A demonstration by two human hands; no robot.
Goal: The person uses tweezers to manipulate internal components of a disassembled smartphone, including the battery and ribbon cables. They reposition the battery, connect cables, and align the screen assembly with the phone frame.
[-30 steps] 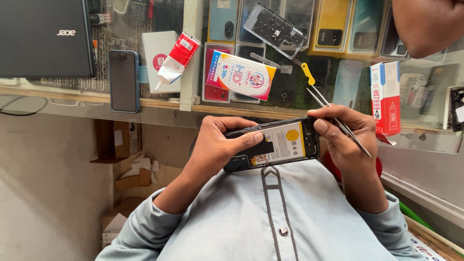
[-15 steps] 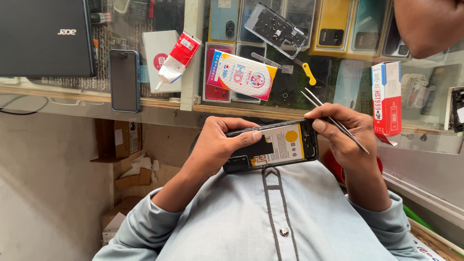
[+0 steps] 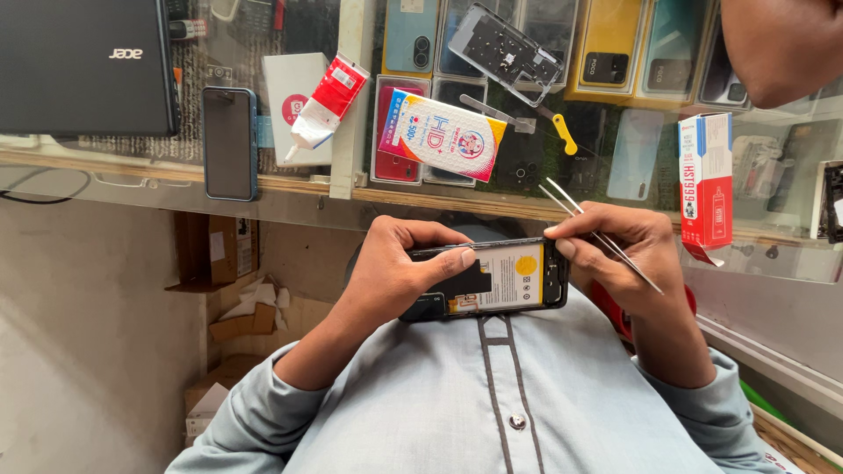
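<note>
My left hand (image 3: 399, 272) grips a black phone (image 3: 505, 281) with its back cover off, thumb lying across the exposed battery with its yellow and white label. My right hand (image 3: 628, 250) holds thin metal tweezers (image 3: 606, 239), whose tips point up and left past my fingers. The fingertips of that hand touch the phone's right end. Both hands are held above my light blue shirt, just in front of a glass counter edge (image 3: 299, 189).
On the glass counter lie a black laptop (image 3: 83, 66), a dark phone (image 3: 230, 143), a red and white tube (image 3: 320, 105), a colourful packet (image 3: 443, 133), a bare phone frame (image 3: 505, 48), a yellow pry tool (image 3: 562, 133) and a red and white box (image 3: 705, 180). Cardboard scraps lie on the floor at the lower left.
The phone has dropped slightly and levelled out. My right hand has shifted so that its fingertips rest on the phone's right end, with the tweezers still in it.
</note>
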